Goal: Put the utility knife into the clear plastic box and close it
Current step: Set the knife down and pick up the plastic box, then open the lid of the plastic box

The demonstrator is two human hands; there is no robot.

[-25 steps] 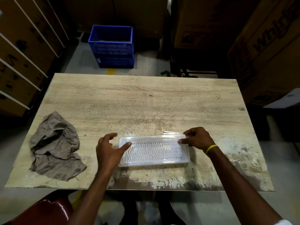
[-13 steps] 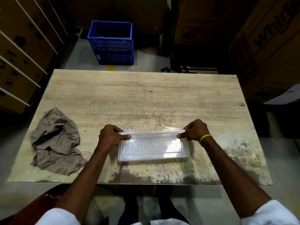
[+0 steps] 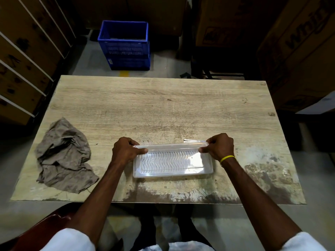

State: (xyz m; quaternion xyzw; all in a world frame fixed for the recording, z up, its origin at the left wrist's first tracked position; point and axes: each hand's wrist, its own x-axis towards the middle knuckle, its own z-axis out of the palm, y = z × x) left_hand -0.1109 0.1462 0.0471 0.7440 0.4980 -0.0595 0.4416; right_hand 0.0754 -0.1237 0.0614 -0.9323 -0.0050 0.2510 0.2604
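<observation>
View: one head-worn wide-angle camera, no second view.
Position: above the near edge of the surface, over the person's own forearms.
Facing: forward and steeply down.
Nearness: hands close, low in the middle of the frame.
Far reach: floor and blue crate beyond the surface.

The desk is pale wood grain, worn to dark brown and whitish patches along its lower edge. A crumpled grey-brown cloth lies at left. The clear plastic box shows a wavy ribbed pattern. A yellow band rings the right wrist. At upper centre stands a blue crate; white sleeves fill the bottom corners.
</observation>
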